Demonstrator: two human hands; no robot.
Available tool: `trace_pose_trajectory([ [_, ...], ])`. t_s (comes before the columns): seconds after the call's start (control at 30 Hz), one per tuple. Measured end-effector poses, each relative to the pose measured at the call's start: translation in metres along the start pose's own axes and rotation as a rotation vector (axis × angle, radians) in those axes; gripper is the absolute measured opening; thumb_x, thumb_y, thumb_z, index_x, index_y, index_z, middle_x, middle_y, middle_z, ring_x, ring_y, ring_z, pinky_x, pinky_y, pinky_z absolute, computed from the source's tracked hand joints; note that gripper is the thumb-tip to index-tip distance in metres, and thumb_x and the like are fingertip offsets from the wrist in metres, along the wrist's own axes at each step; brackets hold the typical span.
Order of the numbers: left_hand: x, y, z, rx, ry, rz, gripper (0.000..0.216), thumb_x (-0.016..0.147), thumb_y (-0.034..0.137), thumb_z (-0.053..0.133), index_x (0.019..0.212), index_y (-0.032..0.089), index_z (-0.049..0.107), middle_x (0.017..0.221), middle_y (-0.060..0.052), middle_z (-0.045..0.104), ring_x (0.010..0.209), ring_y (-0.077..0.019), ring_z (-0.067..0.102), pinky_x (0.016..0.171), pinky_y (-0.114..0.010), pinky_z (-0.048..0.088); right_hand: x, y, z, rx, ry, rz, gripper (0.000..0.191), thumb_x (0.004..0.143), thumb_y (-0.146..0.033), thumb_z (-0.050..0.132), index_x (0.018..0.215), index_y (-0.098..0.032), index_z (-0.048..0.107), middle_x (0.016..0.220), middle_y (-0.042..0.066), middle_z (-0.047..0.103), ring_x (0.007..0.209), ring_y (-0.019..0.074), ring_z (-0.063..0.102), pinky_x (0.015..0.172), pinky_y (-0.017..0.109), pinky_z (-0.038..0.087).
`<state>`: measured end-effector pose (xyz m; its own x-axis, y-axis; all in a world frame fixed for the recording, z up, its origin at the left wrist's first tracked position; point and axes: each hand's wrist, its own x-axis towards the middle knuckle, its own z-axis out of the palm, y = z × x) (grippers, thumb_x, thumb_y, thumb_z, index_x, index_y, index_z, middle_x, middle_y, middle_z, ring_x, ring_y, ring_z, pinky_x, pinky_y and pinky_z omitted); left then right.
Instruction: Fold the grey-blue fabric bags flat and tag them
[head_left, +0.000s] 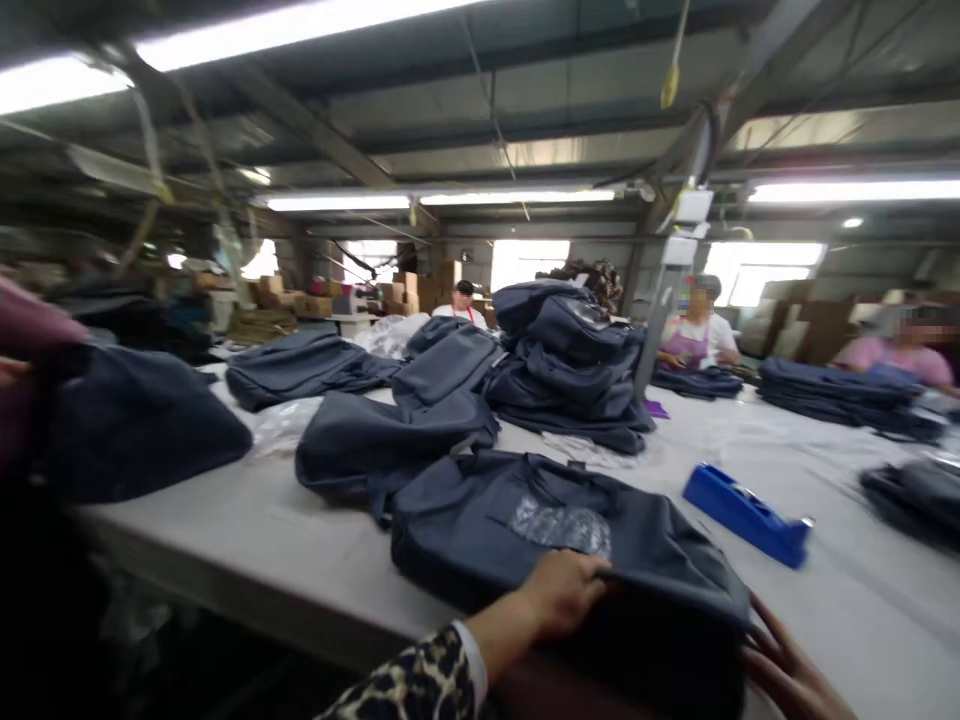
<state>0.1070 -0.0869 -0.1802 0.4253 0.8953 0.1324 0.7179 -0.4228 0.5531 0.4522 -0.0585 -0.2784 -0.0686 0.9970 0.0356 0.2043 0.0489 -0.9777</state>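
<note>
A dark blue-grey bag [525, 530] with a silvery patch lies on the white table [862, 600] right in front of me. My left hand [559, 592], in a leopard-print sleeve, is closed over the bag's near top edge. At the bag's right end my right hand [784, 668] shows only in part, its fingers curved against the fabric and gripping the corner. The near side of the bag is in deep shadow.
A blue tape dispenser [746, 515] sits right of the bag. More of these bags lie behind it [390, 445], in a tall pile [570, 370] and in stacks at right [847, 395]. A pink sleeve [22, 330] holds another bag at far left. Co-workers [697, 335] sit across the table.
</note>
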Motion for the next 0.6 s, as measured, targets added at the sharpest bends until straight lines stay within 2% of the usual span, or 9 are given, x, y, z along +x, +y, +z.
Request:
trace_pose_trajectory([
  [0.07, 0.000, 0.004, -0.008, -0.064, 0.000, -0.002, 0.029, 0.096, 0.037, 0.047, 0.112, 0.027, 0.069, 0.105, -0.003, 0.074, 0.101, -0.0219, 0.067, 0.088, -0.027, 0.048, -0.012, -0.023, 0.011, 0.005, -0.030, 0.043, 0.113, 0.067, -0.056, 0.075, 0.157, -0.026, 0.016, 0.149, 0.016, 0.045, 0.134, 0.0351, 0.046, 0.105, 0.046, 0.046],
  [0.13, 0.003, 0.005, -0.014, -0.102, -0.022, 0.012, 0.032, 0.096, 0.038, 0.046, 0.112, 0.024, 0.070, 0.105, -0.004, 0.074, 0.100, -0.0220, 0.067, 0.089, -0.027, 0.048, -0.014, -0.039, 0.018, 0.027, -0.057, 0.044, 0.115, 0.062, -0.046, 0.082, 0.157, -0.026, 0.019, 0.153, 0.016, 0.040, 0.133, 0.0346, 0.047, 0.104, 0.046, 0.046],
  [0.23, 0.008, 0.005, -0.021, -0.108, -0.066, 0.048, 0.034, 0.097, 0.038, 0.044, 0.112, 0.022, 0.070, 0.102, -0.004, 0.074, 0.098, -0.0212, 0.067, 0.088, -0.027, 0.049, -0.009, -0.047, 0.022, 0.055, -0.079, 0.035, 0.115, 0.060, -0.038, 0.084, 0.155, -0.025, 0.021, 0.142, 0.016, 0.053, 0.120, 0.0317, 0.058, 0.098, 0.046, 0.050],
  [0.3, 0.009, 0.006, -0.024, -0.083, -0.095, 0.083, 0.034, 0.098, 0.038, 0.044, 0.115, 0.024, 0.069, 0.104, -0.003, 0.074, 0.100, -0.0205, 0.067, 0.090, -0.027, 0.049, -0.005, -0.044, 0.027, 0.053, 0.020, 0.024, 0.112, 0.059, -0.038, 0.084, 0.153, -0.023, 0.025, 0.127, 0.013, 0.063, 0.110, 0.0298, 0.063, 0.094, 0.045, 0.051],
  [0.4, 0.008, 0.011, -0.020, 0.032, -0.115, 0.127, 0.034, 0.097, 0.036, 0.047, 0.124, 0.026, 0.065, 0.121, -0.003, 0.070, 0.114, -0.0213, 0.063, 0.099, -0.030, 0.046, 0.000, -0.036, 0.040, 0.054, 0.190, 0.033, 0.104, 0.060, -0.038, 0.080, 0.149, -0.020, 0.030, 0.114, 0.011, 0.068, 0.101, 0.0291, 0.066, 0.090, 0.044, 0.053],
  [0.5, 0.005, 0.021, -0.008, 0.225, -0.139, 0.132, 0.043, 0.093, 0.031, 0.054, 0.135, 0.023, 0.057, 0.138, -0.008, 0.059, 0.126, -0.0252, 0.056, 0.106, -0.037, 0.043, 0.001, -0.030, 0.054, 0.073, 0.265, -0.005, 0.095, 0.064, -0.038, 0.075, 0.148, -0.020, 0.032, 0.119, 0.013, 0.066, 0.105, 0.0290, 0.065, 0.092, 0.043, 0.052],
  [0.6, 0.002, 0.037, 0.005, 0.384, -0.115, 0.122, 0.060, 0.084, 0.024, 0.065, 0.142, 0.021, 0.049, 0.144, -0.012, 0.052, 0.129, -0.0302, 0.052, 0.107, -0.045, 0.043, -0.010, -0.029, 0.058, 0.019, 0.263, -0.088, 0.103, 0.061, -0.038, 0.078, 0.150, -0.021, 0.028, 0.133, 0.014, 0.059, 0.116, 0.0296, 0.060, 0.099, 0.043, 0.048],
])
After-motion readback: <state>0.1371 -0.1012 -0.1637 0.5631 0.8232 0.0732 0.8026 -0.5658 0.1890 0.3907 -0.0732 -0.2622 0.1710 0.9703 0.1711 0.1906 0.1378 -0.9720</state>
